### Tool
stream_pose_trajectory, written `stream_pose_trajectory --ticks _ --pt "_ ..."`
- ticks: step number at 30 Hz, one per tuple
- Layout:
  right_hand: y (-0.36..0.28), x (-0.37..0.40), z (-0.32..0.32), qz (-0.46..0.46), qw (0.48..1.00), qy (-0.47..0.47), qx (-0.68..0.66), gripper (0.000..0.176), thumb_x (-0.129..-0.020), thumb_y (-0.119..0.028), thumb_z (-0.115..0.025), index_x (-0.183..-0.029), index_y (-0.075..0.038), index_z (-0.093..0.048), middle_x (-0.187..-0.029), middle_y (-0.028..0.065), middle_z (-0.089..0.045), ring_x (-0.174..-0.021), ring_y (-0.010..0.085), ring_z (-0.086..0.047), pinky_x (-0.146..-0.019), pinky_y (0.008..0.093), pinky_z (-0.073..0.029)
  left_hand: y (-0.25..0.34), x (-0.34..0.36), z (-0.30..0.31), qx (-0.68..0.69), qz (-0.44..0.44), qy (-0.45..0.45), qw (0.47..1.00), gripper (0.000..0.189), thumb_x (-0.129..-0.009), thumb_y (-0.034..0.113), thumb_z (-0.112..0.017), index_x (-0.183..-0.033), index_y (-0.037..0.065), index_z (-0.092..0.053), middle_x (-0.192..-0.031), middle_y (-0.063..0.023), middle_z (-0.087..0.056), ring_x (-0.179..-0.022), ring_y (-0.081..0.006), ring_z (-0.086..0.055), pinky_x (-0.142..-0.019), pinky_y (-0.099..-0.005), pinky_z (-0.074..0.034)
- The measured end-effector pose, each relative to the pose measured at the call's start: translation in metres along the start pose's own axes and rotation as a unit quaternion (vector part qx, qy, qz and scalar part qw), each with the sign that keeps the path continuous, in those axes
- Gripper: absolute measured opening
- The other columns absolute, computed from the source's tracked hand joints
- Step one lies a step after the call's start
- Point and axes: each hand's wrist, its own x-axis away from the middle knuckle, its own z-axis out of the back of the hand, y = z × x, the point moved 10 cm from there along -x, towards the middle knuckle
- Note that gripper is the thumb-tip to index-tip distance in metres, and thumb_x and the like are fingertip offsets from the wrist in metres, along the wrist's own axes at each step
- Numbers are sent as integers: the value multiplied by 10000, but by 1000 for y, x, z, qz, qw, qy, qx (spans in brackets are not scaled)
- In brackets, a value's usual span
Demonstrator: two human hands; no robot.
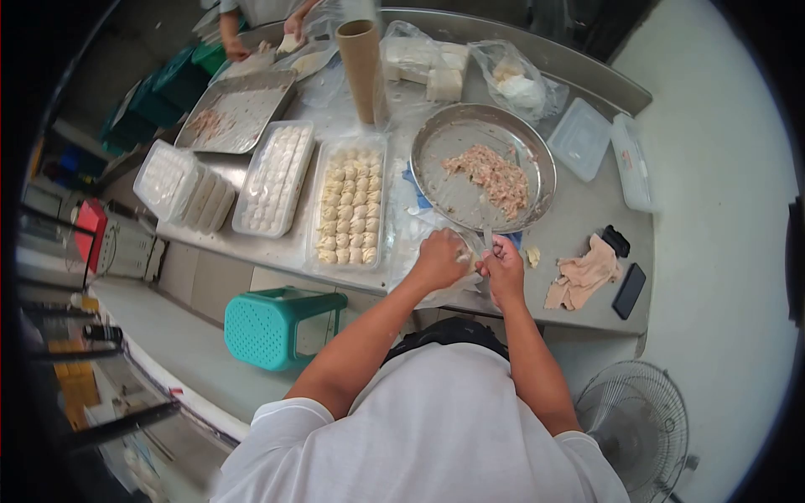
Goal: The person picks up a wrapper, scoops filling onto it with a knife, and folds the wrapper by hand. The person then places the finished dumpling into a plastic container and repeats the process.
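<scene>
My right hand (pixel 503 268) is closed round the handle of a narrow metal spatula (pixel 487 237) at the near rim of a round metal pan (pixel 547 155). Minced filling (pixel 490 174) lies heaped in the pan. Close by on the left, my left hand (pixel 443 258) is curled shut around a pale dumpling wrapper (pixel 466 250), mostly hidden by the fingers. Under both hands is clear plastic sheeting (pixel 411 239). Left of them, rows of shaped dumplings (pixel 350 205) fill a clear plastic tray.
Lidded boxes (pixel 275 180) and stacked containers (pixel 180 184) stand left. Beyond are a metal tray (pixel 256 105), a cardboard roll (pixel 359 71) and another person's hands (pixel 293 27). A cloth (pixel 583 272) and phone (pixel 629 291) lie right. A stool (pixel 264 331) and fan (pixel 633 419) stand below.
</scene>
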Motion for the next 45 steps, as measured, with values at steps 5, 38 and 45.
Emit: stream_pose_trajectory --ticks 5,38,45 --pt "1 -15 -6 -13 998 -54 37 348 -905 23 -566 -1250 30 -521 -875 32 -531 -619 87 -515 -657 260 -527 -56 30 38 580 94 86 805 341 -886 289 -562 -1093 37 -661 -1132 -138 -651 -1093 -306 -600 -946 -418 -468" --pt "-161 90 -93 270 871 -51 407 261 -806 10 -617 -1048 -56 -689 -872 108 -592 -763 285 -607 -683 357 -495 -24 35 136 727 183 46 660 235 -982 174 -554 -1185 55 -557 -1112 -80 -640 -1111 -218 -602 -939 -355 -507" --pt "-152 102 -93 277 845 -62 453 218 -813 -4 -616 -1016 -51 -678 -858 116 -590 -753 301 -608 -680 368 -497 14 32 154 250 12 -10 968 472 -756 1 -791 -1159 78 -556 -1075 -51 -649 -1012 -193 -629 -889 -307 -493"
